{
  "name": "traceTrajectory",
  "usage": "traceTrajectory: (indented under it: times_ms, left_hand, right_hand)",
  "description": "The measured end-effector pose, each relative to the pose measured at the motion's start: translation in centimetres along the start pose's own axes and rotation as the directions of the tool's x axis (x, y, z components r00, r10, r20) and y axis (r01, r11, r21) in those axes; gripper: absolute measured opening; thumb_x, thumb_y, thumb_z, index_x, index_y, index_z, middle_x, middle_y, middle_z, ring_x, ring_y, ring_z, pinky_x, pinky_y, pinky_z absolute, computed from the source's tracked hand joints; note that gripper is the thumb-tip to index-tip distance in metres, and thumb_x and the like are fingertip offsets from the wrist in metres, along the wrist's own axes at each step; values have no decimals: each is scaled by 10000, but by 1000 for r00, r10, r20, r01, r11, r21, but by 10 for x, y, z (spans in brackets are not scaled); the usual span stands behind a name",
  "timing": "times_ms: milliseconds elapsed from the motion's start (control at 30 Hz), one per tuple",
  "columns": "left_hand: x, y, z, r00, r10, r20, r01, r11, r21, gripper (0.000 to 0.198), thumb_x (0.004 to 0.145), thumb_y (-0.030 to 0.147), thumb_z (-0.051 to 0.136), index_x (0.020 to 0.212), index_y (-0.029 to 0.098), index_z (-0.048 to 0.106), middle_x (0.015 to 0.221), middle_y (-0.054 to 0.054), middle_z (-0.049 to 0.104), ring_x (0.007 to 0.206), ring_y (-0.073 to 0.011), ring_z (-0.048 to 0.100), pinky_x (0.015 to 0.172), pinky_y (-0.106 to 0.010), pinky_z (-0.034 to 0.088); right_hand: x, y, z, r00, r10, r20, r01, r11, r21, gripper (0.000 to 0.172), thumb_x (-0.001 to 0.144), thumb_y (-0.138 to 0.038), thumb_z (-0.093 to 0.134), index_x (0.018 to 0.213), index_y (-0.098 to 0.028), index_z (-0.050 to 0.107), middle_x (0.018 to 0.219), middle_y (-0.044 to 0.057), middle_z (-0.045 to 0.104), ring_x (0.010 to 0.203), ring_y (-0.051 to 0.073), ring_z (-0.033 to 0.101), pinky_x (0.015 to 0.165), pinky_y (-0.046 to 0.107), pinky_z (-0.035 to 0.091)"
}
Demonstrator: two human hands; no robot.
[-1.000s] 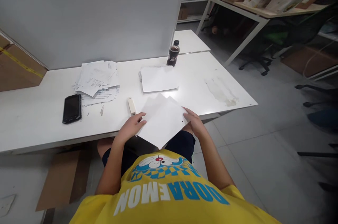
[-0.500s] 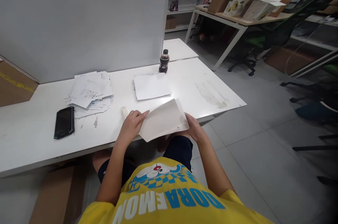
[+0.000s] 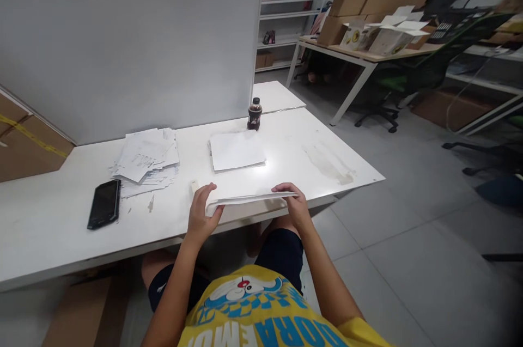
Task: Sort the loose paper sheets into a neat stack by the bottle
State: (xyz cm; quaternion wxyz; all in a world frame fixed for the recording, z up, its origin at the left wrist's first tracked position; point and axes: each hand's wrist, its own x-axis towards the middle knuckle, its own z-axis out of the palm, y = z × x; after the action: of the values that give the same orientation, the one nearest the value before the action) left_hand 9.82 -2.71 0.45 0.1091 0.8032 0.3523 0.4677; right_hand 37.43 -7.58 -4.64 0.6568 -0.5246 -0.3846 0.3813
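Note:
Between my hands, above the table's front edge, is some white paper [image 3: 253,199], seen nearly edge-on; I cannot tell how many sheets. My left hand [image 3: 201,219] grips its left end, thumb below and fingers raised at the far side. The right end is pinched by my right hand [image 3: 298,209], fingers on top. Just beyond my left fingers lies a small off-white object [image 3: 194,186], partly hidden. A neat stack of white paper [image 3: 238,151] rests farther back on the white table [image 3: 196,159].
On the left are a messy pile of papers [image 3: 143,156] and a black phone [image 3: 105,202]. A dark drink bottle [image 3: 254,115] stands behind the neat stack. A whiteboard [image 3: 134,53] borders the back, with a cardboard box [image 3: 36,145] at far left.
The paper has tipped from showing its broad face to nearly edge-on. My left hand has turned from pointing across it to gripping its end. The view has tilted up a little.

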Motion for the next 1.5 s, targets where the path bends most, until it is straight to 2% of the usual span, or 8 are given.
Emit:
traceTrajectory:
  times_ms: [300,467,633,867,1033,1167,1367,1500]
  left_hand:
    - [17,32,-1,992,-66,103,84,980,-182,221,913,275,585,1124,260,649,1008,-63,707,975,-199,670,887,-366,534]
    - [-9,25,33,940,-329,89,336,855,-394,367,910,343,593,1251,236,509,1035,-71,689,979,-190,679,919,-392,532]
    - [-36,26,49,943,-331,46,328,893,-308,346,926,373,541,1234,219,511,1032,-84,696,1034,-214,659,985,-443,494]
    - [-42,25,31,947,-322,13,314,912,-263,211,926,399,538,998,230,642,982,-72,706,1017,-226,663,953,-421,511]
    - [-65,18,36,916,-392,-78,358,891,-280,196,914,383,562,1021,238,641,982,-78,720,975,-233,682,918,-447,535]
    - [-79,28,27,947,-319,-29,292,897,-332,230,901,398,576,1075,261,640,945,-78,732,913,-242,700,880,-448,554]
    - [-69,33,-9,829,-517,-212,420,827,-374,428,910,421,569,1285,223,510,1125,-110,681,1008,-230,668,884,-384,533]
    - [-50,7,-37,831,-488,-267,424,867,-264,311,941,393,507,1182,206,566,999,-70,686,977,-201,652,952,-393,493]
  right_hand:
    - [-3,0,-6,998,0,63,2,999,-38,121,706,-339,657,777,-244,678,876,41,702,919,252,619,874,399,461]
    - [-4,2,-12,999,-53,13,53,998,-46,87,738,-332,640,771,-254,660,875,38,689,934,244,611,892,391,443]
    - [-3,3,-13,999,-44,24,45,997,-63,212,713,-454,674,716,-244,653,886,60,685,929,266,601,875,396,448]
    - [-23,1,-11,999,19,-42,-22,996,-87,295,689,-446,727,888,-257,620,875,43,682,913,258,603,856,399,460]
    - [-34,18,-8,999,28,20,-25,989,-146,334,728,-482,709,963,-263,617,924,57,683,930,264,620,870,419,478]
    - [-41,25,-1,996,79,-47,-83,991,-101,394,680,-465,733,997,-256,631,1020,76,701,972,285,624,881,438,491]
    - [-50,15,3,963,228,143,-195,957,-216,429,655,-261,639,1084,-254,634,1064,45,717,1027,287,631,939,433,484]
    - [-62,13,9,919,344,192,-293,923,-251,577,626,-230,605,1202,-258,632,1218,41,686,1136,304,600,992,441,462]
